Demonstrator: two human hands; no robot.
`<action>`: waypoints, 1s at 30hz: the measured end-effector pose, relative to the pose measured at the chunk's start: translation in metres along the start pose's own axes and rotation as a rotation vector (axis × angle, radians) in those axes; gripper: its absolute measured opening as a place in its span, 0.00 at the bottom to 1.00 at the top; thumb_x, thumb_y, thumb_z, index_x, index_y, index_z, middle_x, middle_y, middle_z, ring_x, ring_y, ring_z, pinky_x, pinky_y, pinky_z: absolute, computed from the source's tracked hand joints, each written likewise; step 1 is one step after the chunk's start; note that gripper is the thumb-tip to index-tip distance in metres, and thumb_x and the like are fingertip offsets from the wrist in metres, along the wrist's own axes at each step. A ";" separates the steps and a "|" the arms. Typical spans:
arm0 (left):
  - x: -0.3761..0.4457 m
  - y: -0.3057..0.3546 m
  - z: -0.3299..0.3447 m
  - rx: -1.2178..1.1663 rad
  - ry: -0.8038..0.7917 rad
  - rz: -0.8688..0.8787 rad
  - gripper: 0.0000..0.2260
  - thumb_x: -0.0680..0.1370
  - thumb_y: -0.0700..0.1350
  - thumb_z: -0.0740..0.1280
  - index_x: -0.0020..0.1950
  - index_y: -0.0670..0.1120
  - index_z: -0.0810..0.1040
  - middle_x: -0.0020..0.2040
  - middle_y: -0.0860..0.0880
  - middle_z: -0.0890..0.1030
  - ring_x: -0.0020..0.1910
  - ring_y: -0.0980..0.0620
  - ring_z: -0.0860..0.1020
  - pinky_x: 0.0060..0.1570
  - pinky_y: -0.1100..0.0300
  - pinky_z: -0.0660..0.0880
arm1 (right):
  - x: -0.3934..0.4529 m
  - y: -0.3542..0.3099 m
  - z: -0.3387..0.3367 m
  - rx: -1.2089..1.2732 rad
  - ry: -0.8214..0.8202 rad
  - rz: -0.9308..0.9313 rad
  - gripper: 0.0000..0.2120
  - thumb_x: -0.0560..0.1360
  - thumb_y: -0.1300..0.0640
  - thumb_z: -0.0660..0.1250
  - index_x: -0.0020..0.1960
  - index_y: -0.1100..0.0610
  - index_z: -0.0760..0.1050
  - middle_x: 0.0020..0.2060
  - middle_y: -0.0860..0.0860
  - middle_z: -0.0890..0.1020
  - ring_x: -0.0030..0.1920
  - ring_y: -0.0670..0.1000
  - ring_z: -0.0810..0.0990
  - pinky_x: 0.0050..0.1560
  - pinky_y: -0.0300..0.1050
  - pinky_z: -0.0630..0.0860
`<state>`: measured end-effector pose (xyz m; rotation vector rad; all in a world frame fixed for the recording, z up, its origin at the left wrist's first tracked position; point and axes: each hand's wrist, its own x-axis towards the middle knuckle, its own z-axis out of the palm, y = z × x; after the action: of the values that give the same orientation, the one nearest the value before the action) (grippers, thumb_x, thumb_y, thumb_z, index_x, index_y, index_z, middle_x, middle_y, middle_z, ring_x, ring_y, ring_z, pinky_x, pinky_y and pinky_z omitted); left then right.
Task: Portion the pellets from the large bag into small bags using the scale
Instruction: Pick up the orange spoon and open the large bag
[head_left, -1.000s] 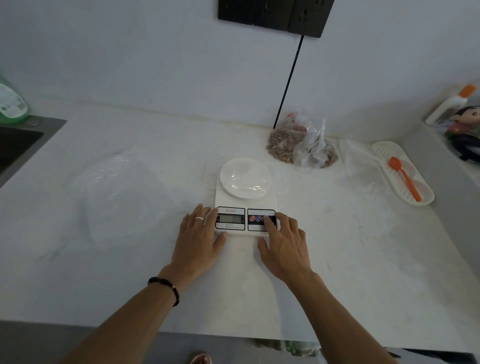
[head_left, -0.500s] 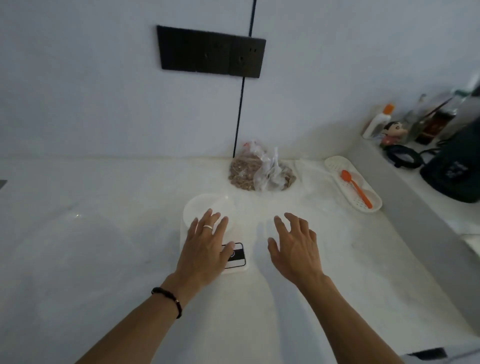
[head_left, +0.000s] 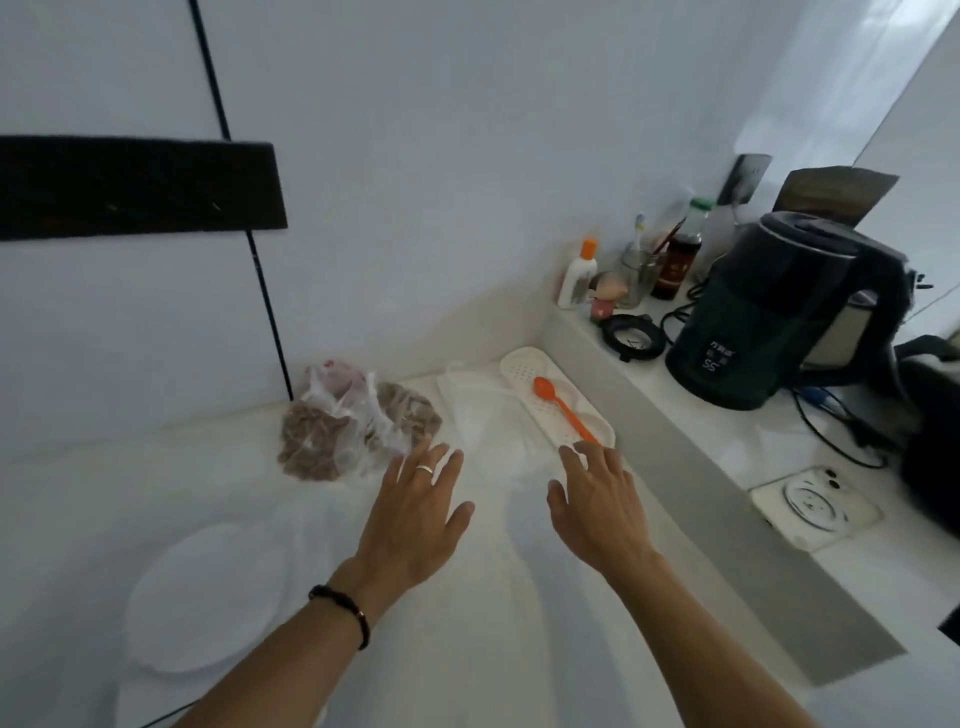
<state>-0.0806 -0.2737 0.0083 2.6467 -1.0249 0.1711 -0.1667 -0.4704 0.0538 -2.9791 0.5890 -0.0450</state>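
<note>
The large bag of pellets (head_left: 358, 426), clear crinkled plastic over brown pellets, lies on the white countertop (head_left: 467, 649) against the back wall, beside a black cable (head_left: 260, 291). The left hand (head_left: 415, 514) hovers palm down just in front of it, fingers straight and spread, holding nothing. The right hand (head_left: 597, 499) is likewise flat and empty, its fingertips at the near end of a white perforated tray (head_left: 524, 371) carrying an orange spoon (head_left: 563, 408). A clear small bag (head_left: 483, 410) lies flat between the pellet bag and the tray. The scale (head_left: 202, 587), white with a round platform, sits lower left, blurred. A raised ledge (head_left: 727, 514) to the right holds a dark kettle (head_left: 769, 317), bottles (head_left: 675, 260) and a phone (head_left: 813, 506).
</note>
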 end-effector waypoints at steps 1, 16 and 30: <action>0.013 0.003 0.009 -0.008 -0.010 -0.001 0.27 0.77 0.57 0.55 0.67 0.42 0.75 0.65 0.42 0.77 0.67 0.41 0.73 0.63 0.42 0.72 | 0.013 0.009 0.005 0.007 -0.015 0.002 0.24 0.82 0.48 0.54 0.75 0.54 0.60 0.75 0.53 0.61 0.74 0.55 0.58 0.71 0.51 0.63; 0.145 0.046 0.109 0.018 -0.234 -0.020 0.28 0.82 0.58 0.47 0.79 0.47 0.54 0.79 0.48 0.55 0.79 0.49 0.45 0.75 0.50 0.40 | 0.171 0.075 0.070 -0.028 -0.150 -0.021 0.15 0.79 0.58 0.58 0.65 0.58 0.71 0.61 0.56 0.73 0.58 0.58 0.74 0.56 0.51 0.75; 0.128 0.049 0.106 -0.006 -0.228 -0.032 0.27 0.82 0.56 0.52 0.79 0.46 0.55 0.79 0.46 0.56 0.79 0.47 0.47 0.76 0.50 0.42 | 0.161 0.074 0.074 0.299 -0.034 0.026 0.17 0.77 0.62 0.63 0.65 0.58 0.67 0.55 0.57 0.80 0.54 0.58 0.78 0.53 0.50 0.75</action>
<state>-0.0183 -0.4234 -0.0529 2.7218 -1.0479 -0.1439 -0.0425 -0.5928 -0.0264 -2.6782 0.5616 -0.0731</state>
